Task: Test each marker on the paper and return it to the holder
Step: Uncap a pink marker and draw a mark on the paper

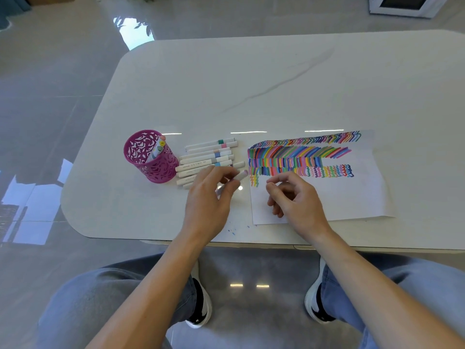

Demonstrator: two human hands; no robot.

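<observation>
My left hand [208, 197] pinches a white marker [240, 176] with a pale pink cap end, held just above the table beside the paper's left edge. My right hand [293, 195] hovers over the paper's lower left with fingers loosely curled and nothing visible in them. The white paper [352, 195] carries rows of coloured test strokes across its upper half. A magenta cut-out holder [148, 157] stands at the left with three markers [158, 149] in it. Several white markers [208, 157] lie in a row between holder and paper.
The white marble-look table [251, 84] has rounded corners, and its near edge runs just below my wrists. Small blue ink specks [232, 232] mark the table near that edge. My knees and shoes show below. A white appliance [402, 5] sits on the floor at far right.
</observation>
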